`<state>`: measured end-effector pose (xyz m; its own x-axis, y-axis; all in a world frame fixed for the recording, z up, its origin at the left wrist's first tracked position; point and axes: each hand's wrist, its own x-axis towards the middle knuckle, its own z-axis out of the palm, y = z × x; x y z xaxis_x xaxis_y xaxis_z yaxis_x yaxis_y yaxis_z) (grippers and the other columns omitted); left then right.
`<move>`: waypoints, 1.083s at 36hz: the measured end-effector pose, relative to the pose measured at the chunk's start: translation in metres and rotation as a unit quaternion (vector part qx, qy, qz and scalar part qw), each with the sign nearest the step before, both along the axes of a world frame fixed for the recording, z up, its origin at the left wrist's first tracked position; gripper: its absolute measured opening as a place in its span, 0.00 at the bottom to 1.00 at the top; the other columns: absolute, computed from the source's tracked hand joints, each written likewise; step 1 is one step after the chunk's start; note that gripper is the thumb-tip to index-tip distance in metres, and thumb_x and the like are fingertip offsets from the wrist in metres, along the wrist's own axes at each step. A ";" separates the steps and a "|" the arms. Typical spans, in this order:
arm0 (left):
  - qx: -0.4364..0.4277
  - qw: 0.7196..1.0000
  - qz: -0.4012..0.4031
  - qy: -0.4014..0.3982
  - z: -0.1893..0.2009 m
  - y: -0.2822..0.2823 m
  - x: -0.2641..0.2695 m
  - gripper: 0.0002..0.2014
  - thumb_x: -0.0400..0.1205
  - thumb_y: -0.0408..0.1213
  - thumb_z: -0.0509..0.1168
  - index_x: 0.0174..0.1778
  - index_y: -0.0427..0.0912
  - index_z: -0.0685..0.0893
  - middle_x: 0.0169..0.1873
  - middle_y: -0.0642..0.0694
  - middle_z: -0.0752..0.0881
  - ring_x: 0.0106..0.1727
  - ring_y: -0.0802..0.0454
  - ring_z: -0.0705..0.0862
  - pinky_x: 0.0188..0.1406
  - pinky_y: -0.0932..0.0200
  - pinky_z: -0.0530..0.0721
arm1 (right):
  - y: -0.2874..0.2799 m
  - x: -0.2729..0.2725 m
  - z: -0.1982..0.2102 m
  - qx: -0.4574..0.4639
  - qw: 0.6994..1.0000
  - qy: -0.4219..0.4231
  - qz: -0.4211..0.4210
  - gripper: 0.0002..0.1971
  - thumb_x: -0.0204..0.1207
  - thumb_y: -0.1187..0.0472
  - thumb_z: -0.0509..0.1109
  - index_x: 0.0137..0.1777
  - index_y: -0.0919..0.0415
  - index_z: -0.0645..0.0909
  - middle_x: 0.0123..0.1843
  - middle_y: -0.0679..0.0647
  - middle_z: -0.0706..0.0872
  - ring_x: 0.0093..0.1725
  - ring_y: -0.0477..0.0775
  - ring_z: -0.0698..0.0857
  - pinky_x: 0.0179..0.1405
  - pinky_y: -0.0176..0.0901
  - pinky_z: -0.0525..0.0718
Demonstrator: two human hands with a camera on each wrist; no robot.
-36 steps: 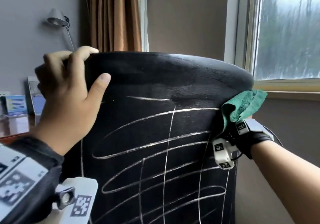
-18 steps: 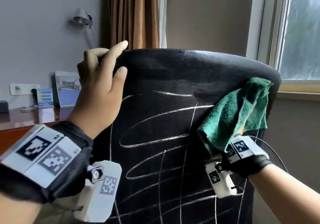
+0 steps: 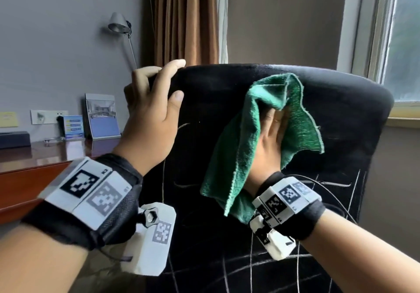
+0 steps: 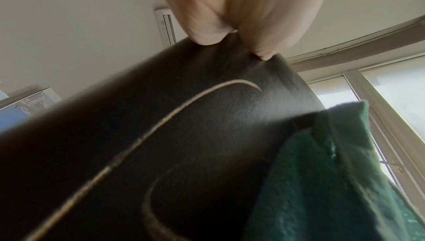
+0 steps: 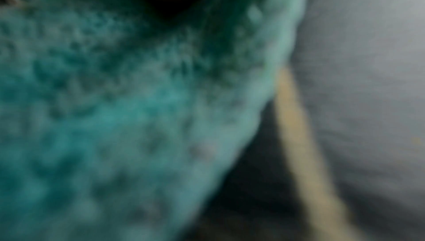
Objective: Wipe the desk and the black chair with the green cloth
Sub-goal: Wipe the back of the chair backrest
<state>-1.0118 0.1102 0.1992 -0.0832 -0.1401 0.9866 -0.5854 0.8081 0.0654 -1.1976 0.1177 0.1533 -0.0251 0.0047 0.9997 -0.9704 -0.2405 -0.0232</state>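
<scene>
Subject of work at this moment: the black upholstered chair [image 3: 341,133], its backrest crossed by pale looping lines, standing upright in front of the person. The left hand [image 3: 150,120] grips the backrest's upper left corner, fingers curled over the top edge and thumb set on the near face; the left wrist view confirms fingertips [image 4: 262,48] bearing on that edge. The right hand [image 3: 270,143] lies against the upper middle of the backrest with the green terry cloth [image 3: 241,156] wrapped about it. The cloth is folded over the fingers and hangs loose below the wrist, so whether those fingers lie flat or pinch the fabric cannot be told. The right wrist view shows only blurred green pile [image 5: 115,108] beside dark upholstery. The reddish-brown polished wooden desk [image 3: 34,161] stands to the left, well apart from both hands. Assessment: the cloth is light, soft and limp, and will bunch or slip unless spread under a flat palm; it is best held by trapping a fold with the thumb. The chair looks firm enough to take pressure but may turn or roll, so the bracing grip at the top edge is well placed. The chair wipe appears to be in hand; the desk's condition cannot be judged.
</scene>
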 end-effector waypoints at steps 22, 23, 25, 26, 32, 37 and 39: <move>0.028 0.993 -0.109 -0.035 -0.005 -0.008 0.021 0.38 0.71 0.20 0.49 0.81 0.43 0.63 0.67 0.44 0.66 0.70 0.53 0.65 0.70 0.81 0.51 | -0.014 0.065 -0.011 0.115 0.969 0.216 -0.044 0.28 0.85 0.51 0.41 0.79 0.65 0.65 0.76 0.73 0.69 0.76 0.73 0.66 0.75 0.69 0.55; 0.018 0.993 -0.103 -0.046 -0.005 -0.009 0.024 0.38 0.71 0.19 0.50 0.81 0.40 0.63 0.67 0.41 0.67 0.70 0.54 0.65 0.71 0.81 0.50 | -0.011 0.063 -0.010 0.111 0.967 0.225 -0.042 0.27 0.85 0.52 0.45 0.77 0.66 0.68 0.74 0.72 0.72 0.74 0.75 0.69 0.73 0.70 0.62; 0.007 0.994 -0.095 -0.060 -0.003 -0.010 0.027 0.34 0.75 0.20 0.52 0.81 0.38 0.63 0.68 0.36 0.69 0.69 0.57 0.65 0.70 0.81 0.51 | -0.006 0.054 -0.006 0.081 0.966 0.241 -0.042 0.24 0.82 0.54 0.59 0.73 0.68 0.75 0.69 0.71 0.78 0.69 0.74 0.76 0.69 0.67 0.72; 0.003 0.994 -0.095 -0.059 -0.003 -0.010 0.028 0.32 0.78 0.23 0.53 0.81 0.37 0.63 0.68 0.34 0.69 0.68 0.60 0.64 0.70 0.81 0.51 | -0.004 0.050 -0.004 0.062 0.966 0.246 -0.044 0.24 0.80 0.55 0.64 0.72 0.68 0.76 0.69 0.70 0.79 0.69 0.72 0.76 0.70 0.65 0.71; -0.007 0.996 -0.084 -0.039 -0.001 -0.011 0.025 0.27 0.82 0.26 0.54 0.80 0.37 0.65 0.68 0.34 0.71 0.65 0.64 0.64 0.66 0.86 0.51 | 0.007 0.018 -0.005 0.063 0.960 0.268 -0.060 0.24 0.83 0.54 0.57 0.76 0.64 0.71 0.79 0.65 0.66 0.79 0.67 0.62 0.81 0.58 0.57; -0.011 0.995 -0.092 -0.034 -0.002 -0.012 0.023 0.27 0.83 0.26 0.53 0.80 0.38 0.64 0.69 0.36 0.70 0.66 0.69 0.61 0.67 0.85 0.51 | 0.008 0.008 -0.009 0.043 0.960 0.261 -0.092 0.23 0.84 0.54 0.52 0.74 0.64 0.71 0.79 0.68 0.64 0.77 0.69 0.64 0.74 0.60 0.66; -0.010 0.995 -0.091 -0.032 -0.003 -0.014 0.022 0.27 0.83 0.27 0.53 0.81 0.38 0.64 0.70 0.37 0.70 0.68 0.67 0.61 0.68 0.84 0.51 | 0.007 0.004 -0.008 0.045 0.965 0.238 -0.097 0.23 0.83 0.54 0.56 0.74 0.65 0.72 0.77 0.70 0.69 0.77 0.69 0.63 0.78 0.59 0.60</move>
